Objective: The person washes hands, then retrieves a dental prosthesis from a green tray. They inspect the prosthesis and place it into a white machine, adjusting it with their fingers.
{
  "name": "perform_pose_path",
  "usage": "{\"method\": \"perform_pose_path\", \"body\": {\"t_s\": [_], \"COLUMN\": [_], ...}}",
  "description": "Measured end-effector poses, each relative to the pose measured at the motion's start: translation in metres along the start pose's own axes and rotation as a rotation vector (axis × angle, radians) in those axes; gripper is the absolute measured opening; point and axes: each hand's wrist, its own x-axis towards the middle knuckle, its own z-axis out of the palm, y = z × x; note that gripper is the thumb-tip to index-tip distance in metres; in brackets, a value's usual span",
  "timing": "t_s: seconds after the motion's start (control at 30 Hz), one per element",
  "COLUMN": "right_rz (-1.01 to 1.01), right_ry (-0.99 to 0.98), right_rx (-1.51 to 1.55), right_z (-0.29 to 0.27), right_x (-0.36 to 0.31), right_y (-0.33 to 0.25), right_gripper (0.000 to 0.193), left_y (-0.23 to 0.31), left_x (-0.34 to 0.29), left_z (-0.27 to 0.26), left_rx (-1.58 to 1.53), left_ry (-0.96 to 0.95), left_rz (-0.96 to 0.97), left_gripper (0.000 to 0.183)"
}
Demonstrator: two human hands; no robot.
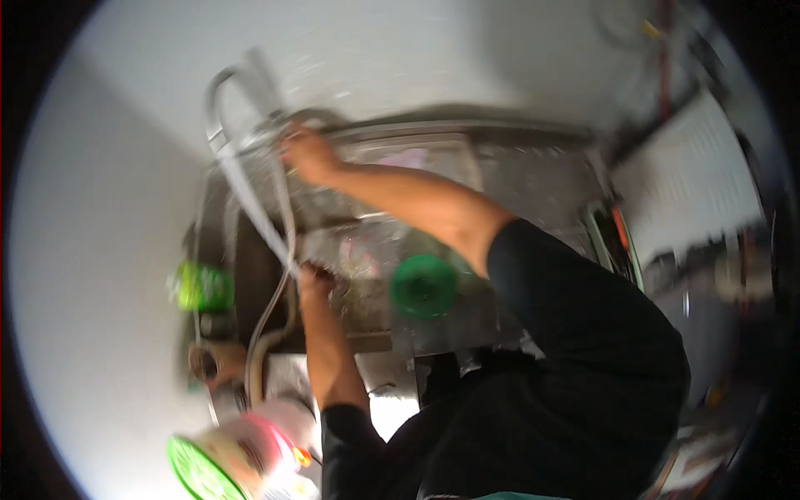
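Note:
At the back left of the sink (372, 310) stands a silver faucet (218, 93) with a tall curved neck. My right hand (308, 156) reaches across to the faucet's base, its fingers bent against it; blur hides the exact grip. From the neck a pale hose (250, 198) runs down toward me. Its lower end is in my left hand (317, 279), closed around it over the basin. A green round bowl (423, 286) sits to the right of my left hand. Pinkish bits (358, 258), too blurred to name, lie in the sink near that hand.
A shallow tray (454, 150) lies along the back, with a pale pink thing (406, 158) on it. A bright green package (204, 287) is at the left edge. A pink and white container (250, 450) with a green end stands lower left. A white panel (696, 183) is at right.

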Motion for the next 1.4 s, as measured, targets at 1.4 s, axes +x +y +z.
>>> {"method": "perform_pose_path", "body": {"t_s": [1.4], "right_rz": [0.249], "right_ry": [-0.206], "right_rx": [0.28], "right_z": [-0.326], "right_x": [-0.278], "right_y": [-0.106], "right_gripper": [0.077], "left_y": [0.088], "left_x": [-0.172], "left_z": [0.02], "left_rx": [2.0], "left_ry": [0.421], "left_rz": [1.661], "left_gripper": [0.054]}}
